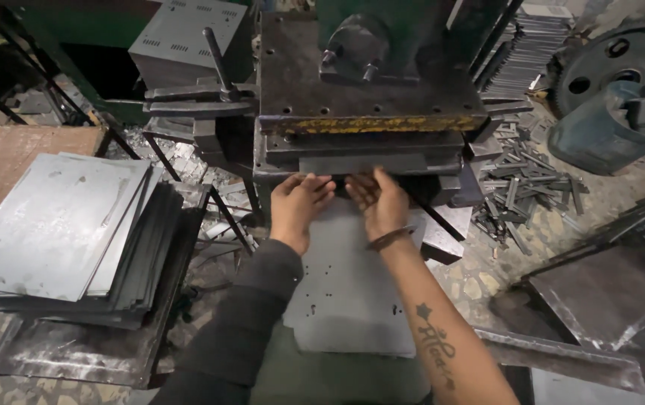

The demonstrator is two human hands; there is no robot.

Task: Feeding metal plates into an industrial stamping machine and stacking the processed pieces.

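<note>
right, both your hands are flat on the grey metal sheet (349, 292), pushing its far edge into the mouth of the press (367, 131). your left hand (298, 206) lies palm down, fingers close together and stretched forward, tips right at the dark slot. your right hand (379, 202) sits just beside it, fingers also laid together, tips under the lip of the upper die block. neither hand pinches anything; they press down on the sheet.

here's the worry: your fingertips are at the gap, not behind it. if the ram drops while they sit there, they get caught. the sheet's edge just ahead of your fingers looks sharp too, and a slip forward would drag skin along it. the bangle (390, 238) on your right wrist could snag.

to the left of your left fingers, the stack of sheets (67, 232) leans unevenly and could slide. scrap strips (521, 199) lie well off to the right of your right fingers.
</note>
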